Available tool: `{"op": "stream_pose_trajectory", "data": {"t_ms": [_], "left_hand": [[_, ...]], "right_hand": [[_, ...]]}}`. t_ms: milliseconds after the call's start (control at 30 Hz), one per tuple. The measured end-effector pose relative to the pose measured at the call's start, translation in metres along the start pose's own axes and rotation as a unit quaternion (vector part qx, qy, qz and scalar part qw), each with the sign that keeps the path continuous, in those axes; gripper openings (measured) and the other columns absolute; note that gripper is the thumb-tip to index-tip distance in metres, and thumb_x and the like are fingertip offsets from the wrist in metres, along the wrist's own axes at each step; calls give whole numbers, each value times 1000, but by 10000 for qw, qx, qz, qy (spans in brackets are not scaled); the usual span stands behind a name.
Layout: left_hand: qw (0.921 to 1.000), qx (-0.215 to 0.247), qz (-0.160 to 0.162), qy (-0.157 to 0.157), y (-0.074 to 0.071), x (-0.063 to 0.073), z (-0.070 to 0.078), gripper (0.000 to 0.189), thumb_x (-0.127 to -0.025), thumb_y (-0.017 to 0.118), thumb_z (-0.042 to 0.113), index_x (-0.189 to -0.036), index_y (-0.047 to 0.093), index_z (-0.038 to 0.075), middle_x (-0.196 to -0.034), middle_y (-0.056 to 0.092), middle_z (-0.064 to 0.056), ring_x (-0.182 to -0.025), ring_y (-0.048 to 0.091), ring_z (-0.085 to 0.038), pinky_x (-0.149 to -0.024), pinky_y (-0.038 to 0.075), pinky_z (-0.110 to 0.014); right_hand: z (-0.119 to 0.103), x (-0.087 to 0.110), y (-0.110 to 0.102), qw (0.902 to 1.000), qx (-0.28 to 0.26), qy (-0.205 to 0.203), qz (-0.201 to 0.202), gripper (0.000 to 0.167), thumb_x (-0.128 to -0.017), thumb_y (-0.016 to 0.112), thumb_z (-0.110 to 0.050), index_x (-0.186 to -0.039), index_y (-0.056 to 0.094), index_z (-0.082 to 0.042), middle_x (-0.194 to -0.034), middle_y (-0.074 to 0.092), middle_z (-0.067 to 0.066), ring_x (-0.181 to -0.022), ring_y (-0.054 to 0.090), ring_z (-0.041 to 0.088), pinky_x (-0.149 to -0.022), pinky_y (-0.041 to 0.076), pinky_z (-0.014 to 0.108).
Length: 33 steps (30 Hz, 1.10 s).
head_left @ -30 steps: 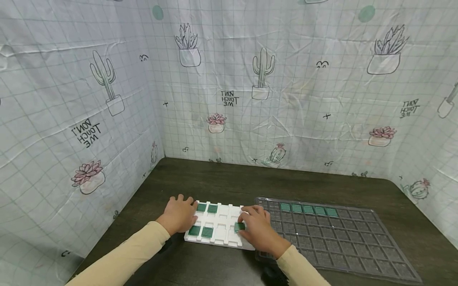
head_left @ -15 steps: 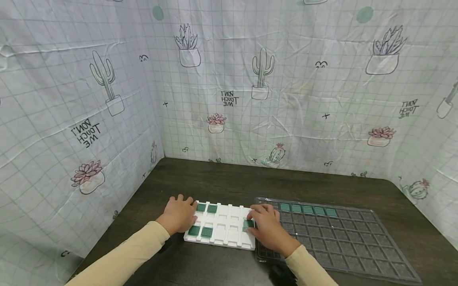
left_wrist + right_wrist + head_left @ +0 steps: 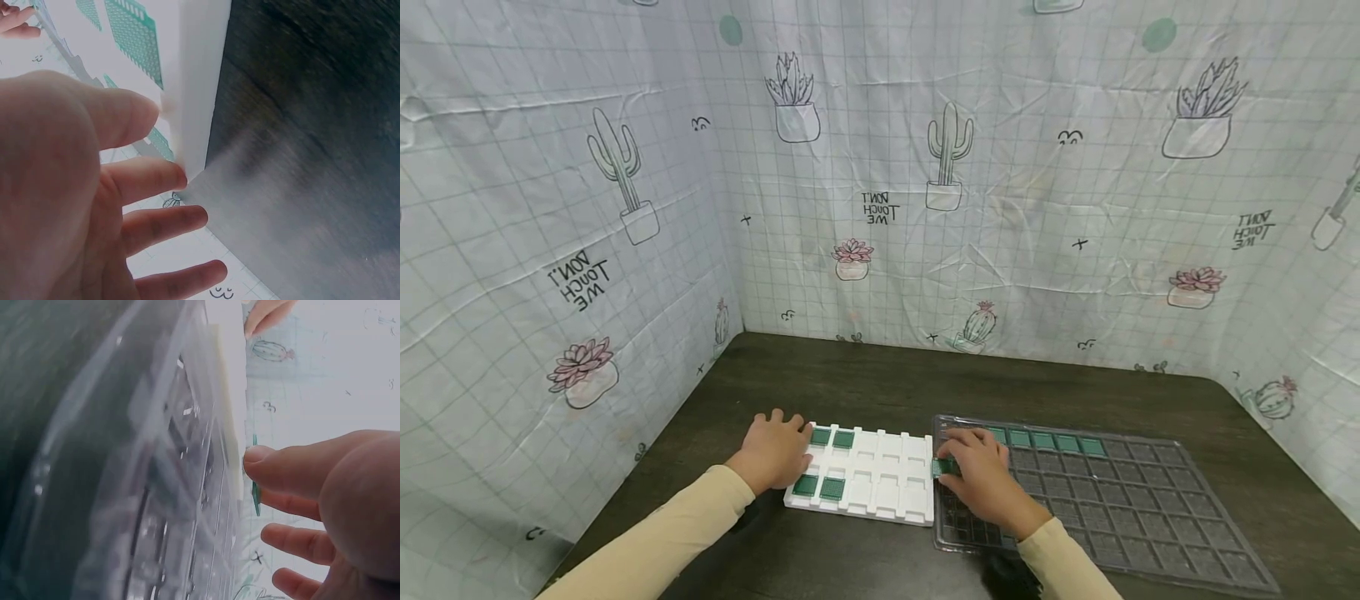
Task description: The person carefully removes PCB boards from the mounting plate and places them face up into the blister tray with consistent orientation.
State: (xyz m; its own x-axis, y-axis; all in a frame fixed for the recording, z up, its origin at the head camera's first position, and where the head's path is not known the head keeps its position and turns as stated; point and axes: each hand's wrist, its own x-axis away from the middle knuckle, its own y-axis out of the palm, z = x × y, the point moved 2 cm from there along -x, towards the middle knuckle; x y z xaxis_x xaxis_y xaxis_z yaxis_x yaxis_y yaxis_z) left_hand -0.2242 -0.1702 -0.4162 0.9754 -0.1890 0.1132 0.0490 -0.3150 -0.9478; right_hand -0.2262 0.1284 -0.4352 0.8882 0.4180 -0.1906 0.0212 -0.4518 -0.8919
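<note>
A white slotted tray (image 3: 871,444) lies on the table, with several small green circuit boards (image 3: 832,489) in its left-hand pockets. At its left end rests my left hand (image 3: 772,450); in the left wrist view the thumb and straight index finger (image 3: 147,178) touch the tray's edge, the other fingers spread. My right hand (image 3: 983,477) pinches another green circuit board (image 3: 940,468) between thumb and fingers, over the left edge of the clear plastic tray (image 3: 1157,508). Seen edge-on in the right wrist view, that board (image 3: 256,503) stands clear above the trays.
Several green boards (image 3: 1043,441) sit along the far row of the clear compartment tray, right of the white one. Beneath my right forearm is a dark object (image 3: 1007,575). A patterned cloth (image 3: 880,167) walls in the dark table (image 3: 865,371) at the back and sides.
My right hand has moved right with the pinched board, from over the white tray's right part to the clear tray's left edge. The left hand stays in place.
</note>
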Motion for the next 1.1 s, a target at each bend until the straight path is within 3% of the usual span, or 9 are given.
{"op": "stream_pose_trajectory", "data": {"t_ms": [667,900,1100], "left_hand": [[10000,7,-66,-16,-1,0,0,54,-95,58,46,-138,56,13,-137,57,-9,-127,50,-38,-102,43,-56],[10000,-6,-33,-9,-2,0,0,54,-95,58,46,-138,56,13,-137,58,-8,-126,51,-38,-102,44,-56],[10000,-16,-52,-9,-3,1,1,54,-95,58,46,-138,56,13,-137,58,-9,-126,51,-38,-102,44,-56]], "right_hand": [[33,9,-14,9990,289,282,172,22,-85,75,-17,-106,67,-15,-140,52,18,-127,38,44,-92,28,62],[43,11,-21,9981,404,421,180,23,-85,75,-17,-107,67,-15,-141,52,18,-128,37,46,-95,27,66],[50,13,-25,9979,443,329,327,23,-85,75,-15,-106,67,-14,-141,51,21,-126,38,47,-94,28,67]]}}
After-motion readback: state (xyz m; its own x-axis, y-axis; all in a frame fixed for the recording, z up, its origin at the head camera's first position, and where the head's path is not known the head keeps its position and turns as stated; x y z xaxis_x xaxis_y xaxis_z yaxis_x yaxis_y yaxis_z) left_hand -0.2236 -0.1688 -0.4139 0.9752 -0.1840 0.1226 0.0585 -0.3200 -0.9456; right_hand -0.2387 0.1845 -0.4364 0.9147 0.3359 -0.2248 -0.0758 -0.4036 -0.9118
